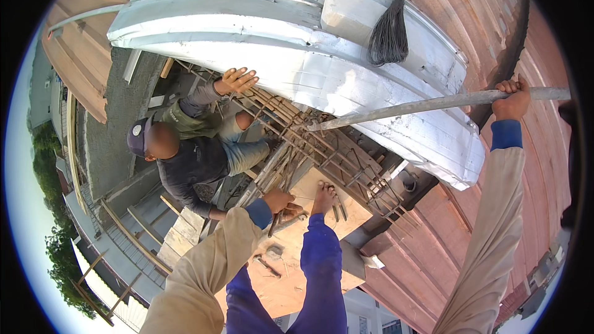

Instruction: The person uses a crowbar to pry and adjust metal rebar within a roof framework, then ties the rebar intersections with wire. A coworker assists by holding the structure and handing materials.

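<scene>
Out to the right, my right hand (512,99) is wrapped round a long grey pole (408,106). The pole slants across the shiny metal sheets to the tied rebar cage (328,154). My left hand (281,204) is closed low over the plywood board (297,241), near my bare foot (324,198). A dark thin end sticks out below its fingers, but what they hold is too small to make out. A dark tool with two handles (340,210) lies beside the foot. Farther down the board is another dark tool (267,266).
At the left a co-worker (198,154) in a cap crouches beside the rebar, one raised hand at the metal sheets (247,37). A bundle of dark wire (390,34) lies on those sheets. Reddish corrugated roofing (427,241) spans the right. Bare rebar ends (396,213) jut out past the board.
</scene>
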The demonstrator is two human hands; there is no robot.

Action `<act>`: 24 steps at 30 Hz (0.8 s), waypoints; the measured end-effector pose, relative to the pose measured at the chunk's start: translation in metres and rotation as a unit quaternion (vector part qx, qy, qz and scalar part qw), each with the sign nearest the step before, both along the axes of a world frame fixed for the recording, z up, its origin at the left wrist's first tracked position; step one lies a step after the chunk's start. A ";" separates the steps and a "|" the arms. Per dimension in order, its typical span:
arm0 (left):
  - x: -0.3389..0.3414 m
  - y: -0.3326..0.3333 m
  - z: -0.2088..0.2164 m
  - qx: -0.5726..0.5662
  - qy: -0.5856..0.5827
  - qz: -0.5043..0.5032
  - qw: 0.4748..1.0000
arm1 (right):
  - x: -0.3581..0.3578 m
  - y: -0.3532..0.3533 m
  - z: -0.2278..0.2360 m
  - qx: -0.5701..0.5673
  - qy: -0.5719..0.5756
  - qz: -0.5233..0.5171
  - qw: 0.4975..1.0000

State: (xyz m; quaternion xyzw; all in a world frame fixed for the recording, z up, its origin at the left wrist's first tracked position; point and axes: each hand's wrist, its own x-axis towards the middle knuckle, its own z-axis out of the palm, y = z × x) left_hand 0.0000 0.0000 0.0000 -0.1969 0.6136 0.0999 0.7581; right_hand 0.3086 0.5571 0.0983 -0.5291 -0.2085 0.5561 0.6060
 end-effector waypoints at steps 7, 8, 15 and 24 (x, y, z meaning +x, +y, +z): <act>0.039 -0.014 -0.008 0.021 0.139 0.053 0.989 | -0.081 0.023 0.024 0.009 0.015 0.126 0.992; 0.041 -0.013 -0.009 0.011 0.148 0.073 0.986 | -0.098 0.028 0.029 0.022 0.001 0.161 0.987; 0.030 -0.018 -0.024 0.026 0.093 0.125 0.987 | -0.135 0.040 0.044 -0.014 -0.025 0.154 0.988; 0.060 -0.009 -0.020 0.085 0.135 0.140 0.977 | -0.182 0.048 0.050 -0.029 -0.127 0.120 0.984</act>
